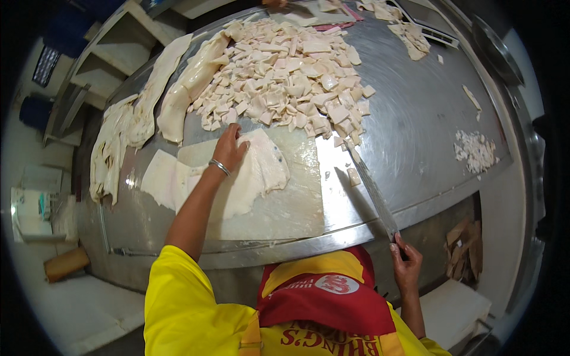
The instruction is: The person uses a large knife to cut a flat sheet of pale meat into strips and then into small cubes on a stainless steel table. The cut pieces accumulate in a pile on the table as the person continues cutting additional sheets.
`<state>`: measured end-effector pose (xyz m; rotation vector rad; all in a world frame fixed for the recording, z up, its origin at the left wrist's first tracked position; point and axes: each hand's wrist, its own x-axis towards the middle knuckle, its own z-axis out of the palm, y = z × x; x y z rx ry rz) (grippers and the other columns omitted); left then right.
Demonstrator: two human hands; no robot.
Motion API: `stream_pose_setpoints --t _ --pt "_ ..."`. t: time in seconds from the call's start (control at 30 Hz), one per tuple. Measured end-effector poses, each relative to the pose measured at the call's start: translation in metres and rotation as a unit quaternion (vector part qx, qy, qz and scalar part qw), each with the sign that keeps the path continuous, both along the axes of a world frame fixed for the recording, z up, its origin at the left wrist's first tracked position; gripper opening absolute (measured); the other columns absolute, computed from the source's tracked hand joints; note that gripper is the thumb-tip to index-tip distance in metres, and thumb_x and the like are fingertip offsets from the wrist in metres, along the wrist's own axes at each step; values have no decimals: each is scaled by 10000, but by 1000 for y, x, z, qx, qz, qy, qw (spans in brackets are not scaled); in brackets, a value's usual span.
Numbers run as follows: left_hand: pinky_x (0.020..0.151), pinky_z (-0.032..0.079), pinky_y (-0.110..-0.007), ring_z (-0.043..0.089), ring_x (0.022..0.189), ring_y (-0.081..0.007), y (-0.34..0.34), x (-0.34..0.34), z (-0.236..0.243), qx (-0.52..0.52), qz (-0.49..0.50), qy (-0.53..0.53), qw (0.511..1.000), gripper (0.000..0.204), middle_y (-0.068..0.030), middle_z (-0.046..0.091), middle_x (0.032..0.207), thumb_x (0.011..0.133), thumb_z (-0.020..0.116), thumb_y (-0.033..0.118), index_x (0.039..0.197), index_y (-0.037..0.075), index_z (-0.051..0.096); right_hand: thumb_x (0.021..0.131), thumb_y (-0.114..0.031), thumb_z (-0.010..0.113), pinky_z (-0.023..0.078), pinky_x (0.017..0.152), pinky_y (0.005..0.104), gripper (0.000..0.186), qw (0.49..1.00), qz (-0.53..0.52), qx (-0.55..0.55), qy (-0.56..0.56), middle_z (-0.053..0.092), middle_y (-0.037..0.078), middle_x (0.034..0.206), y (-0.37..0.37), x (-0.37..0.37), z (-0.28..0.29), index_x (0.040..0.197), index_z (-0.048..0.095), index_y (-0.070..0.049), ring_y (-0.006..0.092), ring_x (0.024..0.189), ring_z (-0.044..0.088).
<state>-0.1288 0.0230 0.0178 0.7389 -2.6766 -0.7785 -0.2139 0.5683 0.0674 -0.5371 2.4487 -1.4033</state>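
My left hand (230, 149) is on a pale sheet of animal skin (258, 172), its fingers curled at the sheet's far edge. The sheet lies on a translucent cutting board (303, 204), beside another pale flat piece (161, 178) to its left. My right hand (407, 259) grips a long knife (374, 191) by its handle, right of the board. The blade points away from me, its tip by the pile of cut skin pieces (291, 71). A small cut piece (354, 177) lies on the metal just left of the blade.
Long uncut skin strips (157, 83) lie at the left of the steel table (409, 148). White scraps (475, 152) sit at the right. At the far edge are another person's hand (274, 3), a second board (303, 13) and a scale-like tray (427, 26).
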Motion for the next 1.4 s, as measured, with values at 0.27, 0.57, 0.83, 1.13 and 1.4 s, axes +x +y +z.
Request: stream_pose_setpoints --t 0.27,0.57,0.83,1.13,1.4 --pt "1191 249 -552 403 1439 -333 134 41 -31 -106 -269 12 957 558 -157 487 1511 933 665 254 1425 32 524 947 -53 713 512 920 270 308 978 -195 -24 -70 731 122 1139 -19 136 -9 1234 688 55 128 1030 653" --pt "1166 335 -474 518 1329 -357 185 58 -18 95 -314 160 931 581 -216 573 1400 918 658 168 1444 -7 483 936 -40 717 528 897 283 284 959 -275 -29 -56 741 136 1109 -48 210 -7 1201 701 59 145 986 676" --pt "1121 294 -493 530 1270 -248 41 76 8 -174 -266 -24 948 397 -68 624 1325 920 681 351 1254 138 649 930 -93 734 527 848 276 294 981 -163 7 -103 756 161 1080 -127 208 -4 1192 714 38 135 938 684" --pt "1099 281 -491 551 1211 -258 54 64 -2 -135 -216 27 967 368 -74 634 1288 919 675 324 1240 144 656 928 -175 748 530 724 301 333 986 -117 111 -47 756 197 962 -189 172 -18 1205 717 7 141 795 666" --pt "1095 317 -449 543 1215 -267 67 51 -29 -109 -227 139 958 280 -65 640 1243 891 690 212 1157 123 667 934 -256 732 539 711 361 336 979 -115 165 -30 728 241 935 -210 174 -6 1181 734 -29 255 769 719"
